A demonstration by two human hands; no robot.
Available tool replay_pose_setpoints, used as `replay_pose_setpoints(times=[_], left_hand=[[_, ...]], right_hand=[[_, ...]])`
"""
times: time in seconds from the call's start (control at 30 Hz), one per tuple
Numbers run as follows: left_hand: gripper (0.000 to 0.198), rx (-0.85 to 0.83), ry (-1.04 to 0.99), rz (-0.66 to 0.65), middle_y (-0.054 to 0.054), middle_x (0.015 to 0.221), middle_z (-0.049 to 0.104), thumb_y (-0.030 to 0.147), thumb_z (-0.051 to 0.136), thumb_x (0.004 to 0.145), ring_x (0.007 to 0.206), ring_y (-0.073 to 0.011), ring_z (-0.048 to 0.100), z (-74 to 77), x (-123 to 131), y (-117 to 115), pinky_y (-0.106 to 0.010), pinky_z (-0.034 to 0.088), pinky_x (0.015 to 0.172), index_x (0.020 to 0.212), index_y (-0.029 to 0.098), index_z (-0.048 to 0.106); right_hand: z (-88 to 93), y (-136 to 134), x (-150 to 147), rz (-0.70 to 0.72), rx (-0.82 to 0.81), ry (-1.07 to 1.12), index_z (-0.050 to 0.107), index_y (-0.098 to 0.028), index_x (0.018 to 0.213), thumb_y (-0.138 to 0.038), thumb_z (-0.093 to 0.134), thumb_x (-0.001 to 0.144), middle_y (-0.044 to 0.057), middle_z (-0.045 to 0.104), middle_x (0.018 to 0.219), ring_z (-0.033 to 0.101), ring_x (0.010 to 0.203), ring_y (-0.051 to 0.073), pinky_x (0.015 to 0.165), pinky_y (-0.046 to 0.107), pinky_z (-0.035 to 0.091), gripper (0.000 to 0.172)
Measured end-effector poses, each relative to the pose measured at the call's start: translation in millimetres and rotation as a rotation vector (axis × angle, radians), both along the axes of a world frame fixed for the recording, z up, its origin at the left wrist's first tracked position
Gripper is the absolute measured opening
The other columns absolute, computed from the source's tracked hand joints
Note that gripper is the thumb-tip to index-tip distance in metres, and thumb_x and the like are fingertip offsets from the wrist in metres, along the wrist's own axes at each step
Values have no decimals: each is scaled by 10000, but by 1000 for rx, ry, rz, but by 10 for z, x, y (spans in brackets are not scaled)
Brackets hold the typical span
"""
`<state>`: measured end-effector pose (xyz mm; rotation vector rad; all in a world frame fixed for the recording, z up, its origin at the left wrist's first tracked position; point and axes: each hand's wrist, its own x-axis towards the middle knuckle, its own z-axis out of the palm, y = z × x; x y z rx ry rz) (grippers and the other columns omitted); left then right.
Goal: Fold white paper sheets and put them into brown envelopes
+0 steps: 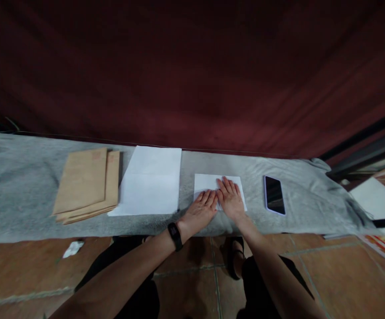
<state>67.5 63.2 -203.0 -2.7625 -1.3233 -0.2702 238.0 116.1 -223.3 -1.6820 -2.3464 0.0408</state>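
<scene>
A small folded white sheet [205,182] lies on the grey cloth-covered table [19,190]. Both my hands rest flat on it, side by side. My left hand [203,207] presses its near left part, fingers stretched out, with a black band on the wrist. My right hand [229,197] lies on its middle, fingers stretched out and pointing away from me. Neither hand holds anything.
A stack of white paper [150,181] lies left of the folded sheet, and brown envelopes [84,184] lie further left. A dark phone [274,195] lies to the right. A dark red curtain [192,66] hangs behind. Tiled floor and a crumpled scrap [73,248] are below.
</scene>
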Motion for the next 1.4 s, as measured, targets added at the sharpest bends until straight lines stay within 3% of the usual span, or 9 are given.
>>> replay_pose_setpoints(times=[0.13, 0.53, 0.7, 1.07, 1.4], left_hand=[[465, 29, -11, 6, -235, 1472, 466, 199, 396, 990, 1403, -291, 411, -27, 10, -9, -483, 310, 1167, 1425, 41, 434], [423, 65, 41, -11, -209, 1456, 494, 223, 385, 1002, 1359, -281, 472, -27, -13, 0, -462, 342, 1151, 1380, 61, 482], [405, 71, 86, -20, -192, 1443, 515, 122, 377, 971, 1335, -269, 503, -7, 6, -23, -446, 375, 1133, 1350, 81, 517], [498, 42, 83, -44, -204, 1426, 530, 59, 348, 932, 1340, -257, 500, -10, 56, -49, -474, 395, 1121, 1419, 94, 444], [422, 17, 105, -53, -237, 1380, 562, 59, 375, 933, 1306, -277, 532, 36, 158, -80, -418, 408, 1108, 1324, 2, 523]], right_hand=[[9, -40, -35, -77, 21, -12, 381, -223, 1510, -360, 340, 1026, 102, 305, 1597, 270, 1463, 308, 1170, 536, 200, 505], [46, -61, -88, -116, -11, -120, 323, -225, 1536, -356, 343, 1034, 101, 289, 1602, 240, 1479, 287, 1177, 507, 178, 518], [53, -114, -104, -154, -31, -116, 313, -230, 1539, -336, 330, 1035, 86, 292, 1602, 238, 1482, 266, 1181, 491, 175, 516], [9, -176, -66, -136, 0, -118, 319, -208, 1537, -334, 305, 1031, 98, 285, 1603, 244, 1479, 277, 1175, 497, 189, 522], [-12, -169, -31, -108, 37, -100, 390, -176, 1501, -328, 322, 1027, 117, 369, 1566, 336, 1427, 290, 1146, 489, 249, 503]])
